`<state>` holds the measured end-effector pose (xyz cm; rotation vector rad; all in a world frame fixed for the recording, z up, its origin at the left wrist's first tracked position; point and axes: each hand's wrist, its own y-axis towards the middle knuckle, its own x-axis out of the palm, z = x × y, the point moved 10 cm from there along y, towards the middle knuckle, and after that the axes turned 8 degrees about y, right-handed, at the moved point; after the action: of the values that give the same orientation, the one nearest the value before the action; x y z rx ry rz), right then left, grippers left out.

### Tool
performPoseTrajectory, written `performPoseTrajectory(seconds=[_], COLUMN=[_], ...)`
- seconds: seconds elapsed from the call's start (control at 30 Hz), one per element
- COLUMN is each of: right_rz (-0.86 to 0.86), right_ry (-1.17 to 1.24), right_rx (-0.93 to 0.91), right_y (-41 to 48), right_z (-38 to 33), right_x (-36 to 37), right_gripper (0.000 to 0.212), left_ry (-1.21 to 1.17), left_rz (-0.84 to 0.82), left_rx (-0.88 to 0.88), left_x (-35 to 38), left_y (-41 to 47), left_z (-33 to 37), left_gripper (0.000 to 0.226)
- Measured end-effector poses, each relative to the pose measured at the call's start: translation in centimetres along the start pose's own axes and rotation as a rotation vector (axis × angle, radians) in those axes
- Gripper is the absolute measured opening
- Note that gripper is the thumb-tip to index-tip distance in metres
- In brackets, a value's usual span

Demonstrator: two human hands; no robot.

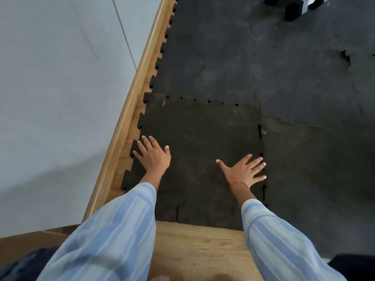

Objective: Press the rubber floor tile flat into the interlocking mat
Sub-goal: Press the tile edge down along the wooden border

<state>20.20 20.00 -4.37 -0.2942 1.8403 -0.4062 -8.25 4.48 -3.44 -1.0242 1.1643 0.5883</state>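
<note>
Tile point(198, 151), dark rubber with toothed edges, lying at the mat's point(263, 57) near corner beside the wooden skirting point(129, 102). Left hand point(153, 155) flat on its left edge, fingers spread, grasping nothing. Right hand point(244, 171) splayed flat at the right seam, red thread point(238, 183) round the wrist. No writing or containers visible.

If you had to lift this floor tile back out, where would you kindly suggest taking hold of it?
Probably at the near edge of the floor tile, coming from the wood floor side: that edge lies free and exposed, while the far and right edges are locked into neighbouring mats. The left edge's tabs sit close against the baseboard.
</note>
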Motion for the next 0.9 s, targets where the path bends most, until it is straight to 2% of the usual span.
performPoseTrajectory(seconds=[0.23, 0.4, 0.6, 0.9], right_rz=[-0.059, -0.072, -0.004, 0.056], right_ry=[-0.023, -0.022, -0.048, 0.027], right_rx=[0.122, 0.123, 0.066, 0.062], right_y=[2.1, 3.7, 4.0, 2.9], right_z=[3.2, 3.6, 4.3, 5.7], right_x=[1.3, 0.8, -0.2, -1.1], right_gripper=[0.141, 0.144, 0.140, 0.125], left_ry=[-0.006, -0.133, -0.215, -0.179], left_rz=[-0.143, -0.188, -0.188, -0.153], left_rx=[-0.137, -0.209, -0.241, -0.245], left_x=[2.9, 3.4, 2.5, 2.5], left_y=[2.2, 3.3, 3.2, 2.6], left_z=[-4.4, -5.9, -5.7, -6.1], left_gripper=[0.105, 0.121, 0.118, 0.122])
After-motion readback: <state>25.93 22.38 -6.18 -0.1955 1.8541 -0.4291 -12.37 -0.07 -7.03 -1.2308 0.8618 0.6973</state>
